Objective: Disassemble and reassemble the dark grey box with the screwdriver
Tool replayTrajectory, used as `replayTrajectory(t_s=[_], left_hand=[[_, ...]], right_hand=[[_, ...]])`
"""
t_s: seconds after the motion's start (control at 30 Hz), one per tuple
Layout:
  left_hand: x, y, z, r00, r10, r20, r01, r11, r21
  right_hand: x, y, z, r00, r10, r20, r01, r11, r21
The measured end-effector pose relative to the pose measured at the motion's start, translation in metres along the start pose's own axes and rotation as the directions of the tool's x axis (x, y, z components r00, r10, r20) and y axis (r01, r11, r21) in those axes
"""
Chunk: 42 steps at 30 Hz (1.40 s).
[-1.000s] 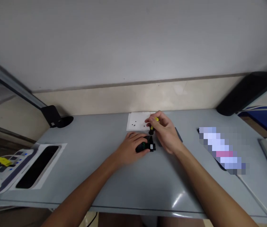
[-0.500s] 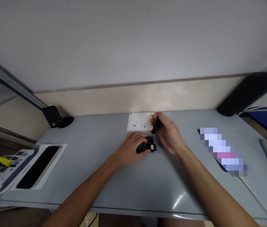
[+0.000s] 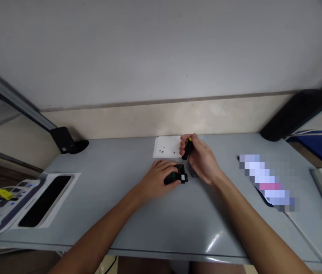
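Note:
Near the middle of the grey table lies a small black device (image 3: 182, 177) with a white label and a green patch, perhaps a circuit board. My left hand (image 3: 161, 177) is closed over its left side and holds it against the table. In my right hand (image 3: 202, 158) is a screwdriver (image 3: 188, 149) with a black and yellow handle, tilted, its thin shaft reaching down to the device. Whether the tip sits in a screw I cannot tell. Just behind my hands, several tiny dark screws (image 3: 162, 151) rest on a white sheet of paper (image 3: 168, 141).
A phone with a blurred screen (image 3: 266, 182) lies to the right, its white cable (image 3: 306, 235) running to the front edge. At the left are a dark-screened phone (image 3: 45, 201) on white paper and a power strip (image 3: 12, 207) with cables. A wall stands behind the table.
The fingers of my right hand have shifted round the screwdriver's handle, so more of its yellow part shows. My left hand and the device stay in place.

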State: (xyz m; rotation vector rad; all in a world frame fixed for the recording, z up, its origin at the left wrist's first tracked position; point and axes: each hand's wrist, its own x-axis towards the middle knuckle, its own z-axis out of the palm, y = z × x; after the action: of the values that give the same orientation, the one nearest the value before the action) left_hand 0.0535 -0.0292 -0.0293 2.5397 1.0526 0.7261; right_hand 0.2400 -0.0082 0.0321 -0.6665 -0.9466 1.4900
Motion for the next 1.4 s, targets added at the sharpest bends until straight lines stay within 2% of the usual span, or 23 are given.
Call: replayTrajectory(t_s=[0.2, 0.4, 0.57, 0.7, 0.83, 0.97, 1.07, 1.13, 1.4], left_hand=[[0.0, 0.001, -0.001, 1.0, -0.012, 0.009, 0.012, 1.0, 0.002], [0.001, 0.001, -0.001, 1.0, -0.01, 0.017, 0.01, 1.0, 0.0], [0.001, 0.002, -0.003, 0.999, -0.022, 0.026, 0.022, 1.0, -0.005], [0.001, 0.0, -0.002, 0.999, -0.024, 0.023, 0.024, 1.0, -0.004], [0.001, -0.001, 0.0, 1.0, 0.0, 0.005, 0.0, 1.0, 0.003], [0.0, -0.003, 0.001, 1.0, 0.01, 0.004, -0.01, 1.0, 0.003], [0.0, -0.003, 0.001, 1.0, 0.002, 0.011, -0.002, 1.0, 0.003], [0.0, -0.003, 0.0, 1.0, -0.005, 0.013, 0.005, 1.0, -0.003], [0.001, -0.004, 0.001, 1.0, -0.021, 0.014, 0.022, 1.0, -0.014]], right_hand=[[-0.001, 0.0, -0.002, 0.998, -0.004, -0.063, 0.004, 1.0, -0.001], [0.002, 0.006, -0.003, 0.997, -0.06, -0.051, 0.061, 0.998, 0.006], [0.004, 0.004, -0.007, 1.0, 0.028, 0.002, -0.028, 0.996, 0.087], [0.002, 0.002, -0.002, 1.0, 0.005, -0.027, -0.005, 1.0, -0.006], [0.001, 0.001, -0.002, 0.997, 0.048, -0.06, -0.044, 0.997, 0.064], [0.001, -0.008, -0.011, 0.997, 0.062, 0.053, -0.064, 0.997, 0.042], [-0.002, -0.015, -0.015, 0.98, 0.087, 0.178, -0.079, 0.996, -0.047], [-0.004, -0.014, -0.014, 0.978, 0.065, 0.198, -0.043, 0.993, -0.114], [0.0, 0.003, -0.015, 0.995, -0.065, 0.07, 0.076, 0.983, -0.169]])
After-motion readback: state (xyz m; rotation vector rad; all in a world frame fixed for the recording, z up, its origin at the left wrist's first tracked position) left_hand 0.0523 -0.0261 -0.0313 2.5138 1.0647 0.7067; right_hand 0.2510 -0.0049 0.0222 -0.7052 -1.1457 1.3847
